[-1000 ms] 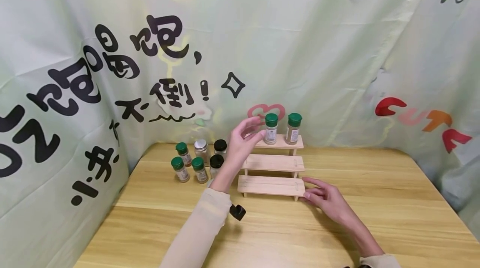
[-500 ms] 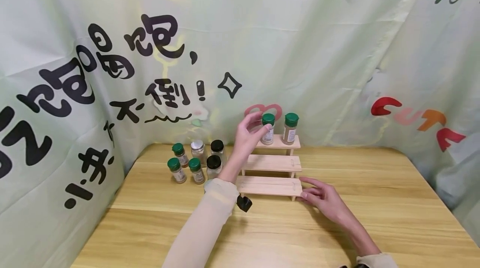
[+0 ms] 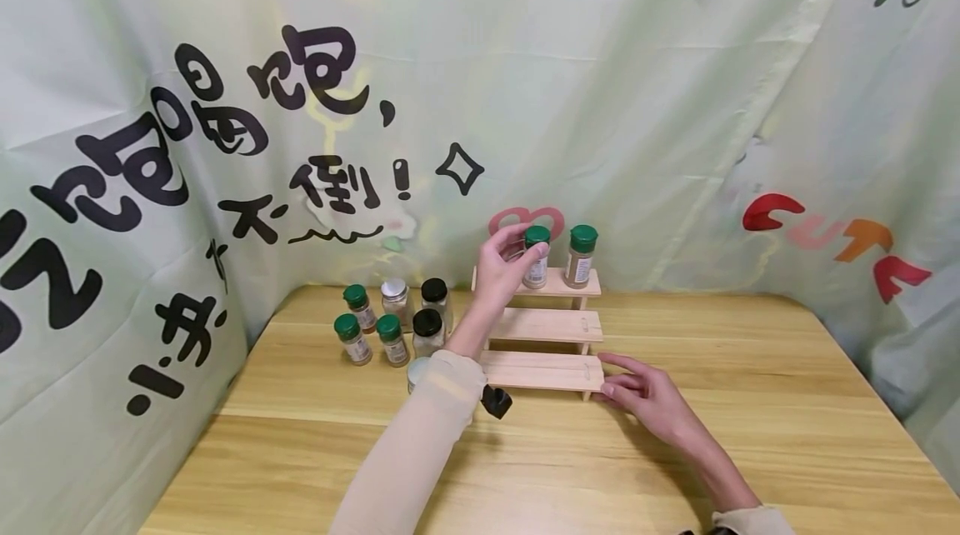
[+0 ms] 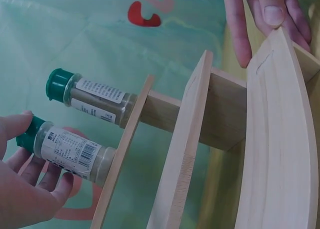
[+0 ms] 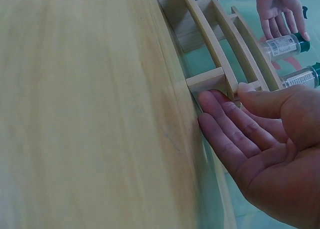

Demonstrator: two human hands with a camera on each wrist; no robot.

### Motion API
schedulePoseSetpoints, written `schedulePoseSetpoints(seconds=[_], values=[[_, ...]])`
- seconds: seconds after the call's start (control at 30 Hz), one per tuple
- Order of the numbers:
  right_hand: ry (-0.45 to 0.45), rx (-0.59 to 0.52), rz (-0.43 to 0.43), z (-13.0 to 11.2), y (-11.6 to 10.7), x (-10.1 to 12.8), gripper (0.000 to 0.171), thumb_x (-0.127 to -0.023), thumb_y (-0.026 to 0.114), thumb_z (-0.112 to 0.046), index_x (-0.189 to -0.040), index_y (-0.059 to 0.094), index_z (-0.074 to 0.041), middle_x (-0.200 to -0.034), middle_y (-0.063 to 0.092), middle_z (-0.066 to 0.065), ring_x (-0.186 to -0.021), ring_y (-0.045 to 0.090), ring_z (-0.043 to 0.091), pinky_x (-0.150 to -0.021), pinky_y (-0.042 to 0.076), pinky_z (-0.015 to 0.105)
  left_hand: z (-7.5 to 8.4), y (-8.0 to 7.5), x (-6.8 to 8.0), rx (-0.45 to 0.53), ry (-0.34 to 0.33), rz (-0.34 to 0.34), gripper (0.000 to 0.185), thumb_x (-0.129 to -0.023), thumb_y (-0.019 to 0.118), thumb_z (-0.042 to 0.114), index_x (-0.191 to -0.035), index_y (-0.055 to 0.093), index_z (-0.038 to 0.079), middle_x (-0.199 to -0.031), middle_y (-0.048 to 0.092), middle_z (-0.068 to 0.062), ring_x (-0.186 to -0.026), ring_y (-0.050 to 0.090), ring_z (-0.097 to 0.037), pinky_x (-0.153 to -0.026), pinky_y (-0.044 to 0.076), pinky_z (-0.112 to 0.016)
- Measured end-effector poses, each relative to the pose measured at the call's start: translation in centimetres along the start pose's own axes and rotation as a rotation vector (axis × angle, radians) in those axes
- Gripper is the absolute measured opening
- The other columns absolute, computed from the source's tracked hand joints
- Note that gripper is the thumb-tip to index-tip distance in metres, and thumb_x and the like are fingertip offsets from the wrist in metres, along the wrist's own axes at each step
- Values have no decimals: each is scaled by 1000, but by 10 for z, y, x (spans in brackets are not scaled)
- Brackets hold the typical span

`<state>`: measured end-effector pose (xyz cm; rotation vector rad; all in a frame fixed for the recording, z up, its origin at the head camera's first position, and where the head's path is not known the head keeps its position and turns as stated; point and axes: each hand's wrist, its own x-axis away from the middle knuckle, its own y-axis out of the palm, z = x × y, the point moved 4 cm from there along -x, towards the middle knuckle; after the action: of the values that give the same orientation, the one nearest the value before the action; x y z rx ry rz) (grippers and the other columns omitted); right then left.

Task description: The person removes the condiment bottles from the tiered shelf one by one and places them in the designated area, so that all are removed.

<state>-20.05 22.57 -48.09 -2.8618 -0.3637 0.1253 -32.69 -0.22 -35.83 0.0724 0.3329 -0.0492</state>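
A three-step wooden rack [image 3: 540, 369] stands on the table. On its top step are two upright spice jars with green caps. My left hand [image 3: 501, 270] pinches the left spice jar [image 4: 70, 151] near its green cap, thumb on one side and fingers on the other. The jar's base rests on the step. The right spice jar [image 3: 581, 258] stands beside it, untouched. At the right end of the lowest step, my right hand [image 3: 651, 402] holds the rack, thumb [image 5: 250, 100] against the board's end and fingers by the leg below.
Left of the rack stand several jars: green-capped ones [image 3: 352, 341], black-capped ones [image 3: 429, 333] and a silver-capped one [image 3: 396, 302]. A pale-lidded jar [image 3: 417, 372] is partly behind the left sleeve. A printed curtain [image 3: 637, 118] hangs behind the wooden table [image 3: 750, 402].
My left hand has moved right and closed its thumb and fingers on the left spice jar, which keeps its place on the top step. The right hand stays at the rack's end.
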Motion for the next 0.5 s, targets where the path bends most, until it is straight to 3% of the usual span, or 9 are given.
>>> schedulePoseSetpoints(seconds=[0.5], values=[[17, 1, 7, 0, 0, 0, 50, -101, 61, 2, -147, 45, 11, -112, 71, 27, -95, 75, 25, -83, 60, 23, 9, -4, 7, 1, 14, -23, 37, -90, 79, 6, -125, 68, 2, -122, 69, -15, -111, 67, -27, -98, 56, -29]])
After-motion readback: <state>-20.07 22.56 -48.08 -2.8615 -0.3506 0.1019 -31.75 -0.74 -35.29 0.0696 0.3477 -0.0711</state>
